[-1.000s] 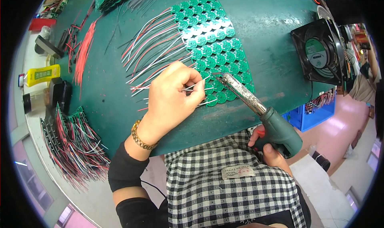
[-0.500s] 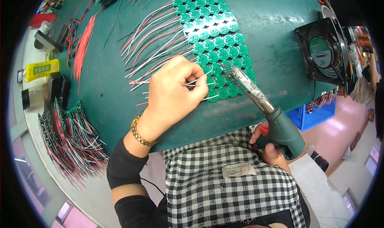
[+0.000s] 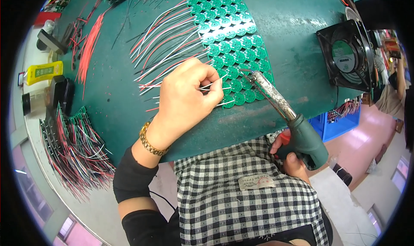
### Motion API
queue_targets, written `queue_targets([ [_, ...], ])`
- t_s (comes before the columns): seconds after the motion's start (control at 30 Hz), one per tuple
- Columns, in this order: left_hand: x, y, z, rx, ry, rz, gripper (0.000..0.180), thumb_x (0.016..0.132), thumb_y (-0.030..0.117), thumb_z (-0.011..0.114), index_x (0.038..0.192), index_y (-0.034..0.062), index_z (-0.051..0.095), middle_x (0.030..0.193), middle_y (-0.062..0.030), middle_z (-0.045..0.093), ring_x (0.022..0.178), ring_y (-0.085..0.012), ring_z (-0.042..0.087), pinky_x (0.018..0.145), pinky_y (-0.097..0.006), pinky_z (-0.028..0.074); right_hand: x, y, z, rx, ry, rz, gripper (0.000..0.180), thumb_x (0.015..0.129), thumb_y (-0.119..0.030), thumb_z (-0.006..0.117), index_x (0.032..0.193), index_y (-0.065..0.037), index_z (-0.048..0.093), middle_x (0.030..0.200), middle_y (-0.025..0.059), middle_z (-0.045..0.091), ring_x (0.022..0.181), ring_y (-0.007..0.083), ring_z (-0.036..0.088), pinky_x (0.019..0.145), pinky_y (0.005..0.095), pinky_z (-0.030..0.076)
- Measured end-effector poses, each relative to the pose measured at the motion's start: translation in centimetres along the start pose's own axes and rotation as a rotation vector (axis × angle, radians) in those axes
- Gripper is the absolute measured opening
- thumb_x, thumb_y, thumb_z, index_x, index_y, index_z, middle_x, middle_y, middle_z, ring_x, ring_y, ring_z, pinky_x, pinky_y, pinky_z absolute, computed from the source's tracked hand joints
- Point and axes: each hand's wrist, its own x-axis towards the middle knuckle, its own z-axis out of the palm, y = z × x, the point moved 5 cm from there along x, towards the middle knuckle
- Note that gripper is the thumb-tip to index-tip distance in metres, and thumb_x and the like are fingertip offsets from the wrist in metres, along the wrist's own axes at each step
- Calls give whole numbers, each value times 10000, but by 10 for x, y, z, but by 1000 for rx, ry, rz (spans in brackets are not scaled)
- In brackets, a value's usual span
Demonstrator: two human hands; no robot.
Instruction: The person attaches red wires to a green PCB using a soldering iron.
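A panel of round green circuit boards (image 3: 236,44) lies on the green worktop. Red, black and white wires (image 3: 160,45) run off its left edge. Over its near left corner is my left hand (image 3: 186,91), thumb and forefinger pinched on a thin white wire (image 3: 210,86) whose end reaches onto the boards. My right hand (image 3: 294,163), partly hidden behind the handle, grips a dark green soldering gun (image 3: 305,138) with a red trigger. The gun's bent tip is over the boards, just right of my left fingertips; whether it touches them I cannot tell.
A black fan (image 3: 346,55) stands at the right of the worktop. To the left lie loose red wires (image 3: 89,52), a yellow bottle (image 3: 44,72) and a bundle of wired boards (image 3: 77,155). A blue bin (image 3: 343,126) sits below the right edge.
Both hands hold the same things in nearly the same place. The view has shifted slightly, and the soldering gun's tip sits a little nearer to me relative to the boards.
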Motion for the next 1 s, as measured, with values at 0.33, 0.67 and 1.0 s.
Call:
queue_targets([
  [0.33,-26,20,-50,263,186,208,203,643,24,743,804,61,625,805,-69,555,736,-239,553,644,-342,455,1,11,-8,75,117,-57,743,735,-544,694,1216,-28,461,770,103,553,630,180,552,553,278,434],
  [0.67,-43,15,-40,285,111,32,153,685,6,700,810,37,619,881,-90,564,817,-242,540,712,-325,448,-2,14,-11,149,101,-37,734,723,-505,719,1222,-31,464,822,92,548,680,182,555,610,291,460],
  [1.0,12,21,-30,38,-17,131,67,802,3,634,853,20,595,738,-78,582,609,-179,568,558,-277,459,11,9,2,58,12,-114,705,785,-546,651,1248,-53,452,830,85,545,688,164,544,616,282,442],
])
